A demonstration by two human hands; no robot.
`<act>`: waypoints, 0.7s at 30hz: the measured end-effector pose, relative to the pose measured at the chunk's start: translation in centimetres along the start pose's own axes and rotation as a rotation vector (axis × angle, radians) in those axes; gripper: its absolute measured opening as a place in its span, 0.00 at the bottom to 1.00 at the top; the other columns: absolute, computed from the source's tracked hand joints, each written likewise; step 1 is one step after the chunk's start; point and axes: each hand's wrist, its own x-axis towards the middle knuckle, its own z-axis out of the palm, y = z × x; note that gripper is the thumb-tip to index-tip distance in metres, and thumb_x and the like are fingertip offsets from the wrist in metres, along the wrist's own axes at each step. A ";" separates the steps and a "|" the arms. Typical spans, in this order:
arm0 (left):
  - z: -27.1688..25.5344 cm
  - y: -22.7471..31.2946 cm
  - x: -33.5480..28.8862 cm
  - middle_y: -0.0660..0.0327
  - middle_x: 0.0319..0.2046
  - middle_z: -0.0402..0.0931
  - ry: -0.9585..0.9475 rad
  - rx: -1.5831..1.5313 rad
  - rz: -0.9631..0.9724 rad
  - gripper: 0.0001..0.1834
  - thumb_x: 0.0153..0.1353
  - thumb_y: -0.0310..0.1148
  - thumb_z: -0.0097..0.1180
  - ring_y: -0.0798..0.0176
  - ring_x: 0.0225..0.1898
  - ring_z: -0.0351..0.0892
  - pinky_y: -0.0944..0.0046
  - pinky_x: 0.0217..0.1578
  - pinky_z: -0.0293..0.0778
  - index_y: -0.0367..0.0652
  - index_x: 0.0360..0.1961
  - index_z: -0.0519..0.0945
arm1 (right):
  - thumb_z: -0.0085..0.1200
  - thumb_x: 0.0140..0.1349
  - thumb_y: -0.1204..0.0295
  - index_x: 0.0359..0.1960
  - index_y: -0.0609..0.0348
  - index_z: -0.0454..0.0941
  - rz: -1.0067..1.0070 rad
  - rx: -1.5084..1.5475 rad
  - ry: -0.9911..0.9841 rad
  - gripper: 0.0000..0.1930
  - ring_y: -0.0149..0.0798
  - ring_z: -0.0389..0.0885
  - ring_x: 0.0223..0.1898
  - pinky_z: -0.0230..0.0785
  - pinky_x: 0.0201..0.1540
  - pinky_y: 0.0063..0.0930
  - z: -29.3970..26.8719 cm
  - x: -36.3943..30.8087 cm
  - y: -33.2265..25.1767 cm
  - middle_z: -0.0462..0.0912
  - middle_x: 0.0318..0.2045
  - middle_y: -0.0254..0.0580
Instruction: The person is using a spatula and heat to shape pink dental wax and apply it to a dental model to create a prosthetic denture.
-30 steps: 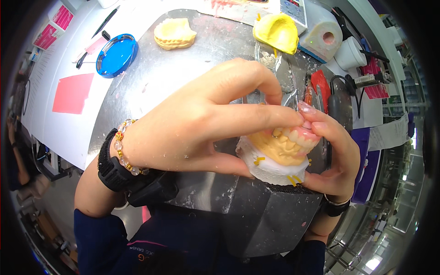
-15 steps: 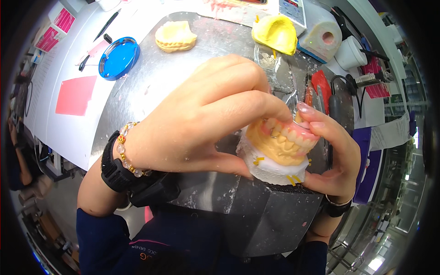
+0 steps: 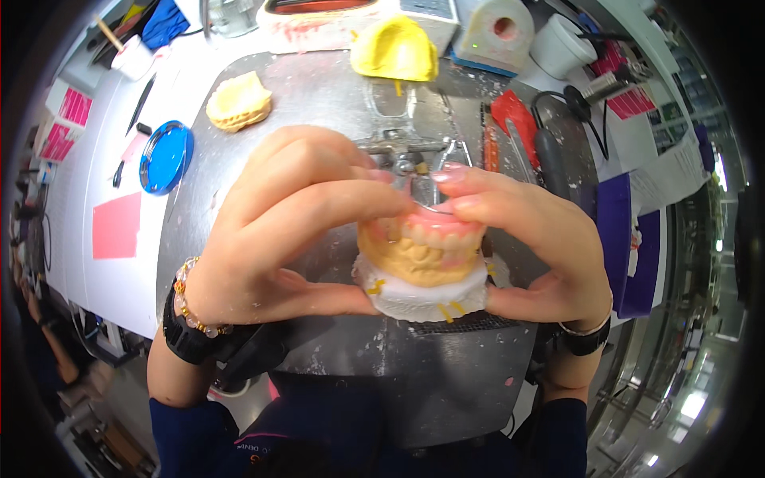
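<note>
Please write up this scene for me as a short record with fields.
Left grip: on the left side of the dental model
Right grip: on the model's right side
Model: tan, with pink gum and teeth above, white base below
Behind model: metal frame, bright yellow piece
Left side: tan cast, round blue lid, pink sheet
Surface: grey metal worktop

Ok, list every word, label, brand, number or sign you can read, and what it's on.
Dark blue clothing: lettering, partly cut off by folds; not copied here.
Pink-and-white boxes at left: print too small to read.
Pink-and-white box at right: too blurred.
Hanging paper at right: too blurred.
White sheet at left: faint, unreadable.
</note>
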 end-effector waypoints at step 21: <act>0.7 0.5 0.0 0.57 0.39 0.72 0.046 -0.048 -0.079 0.32 0.34 0.42 0.72 0.54 0.43 0.72 0.57 0.43 0.70 0.41 0.44 0.79 | 0.62 0.37 0.79 0.50 0.58 0.72 0.063 0.132 0.107 0.31 0.48 0.74 0.54 0.68 0.54 0.35 0.4 -1.1 0.4 0.76 0.51 0.50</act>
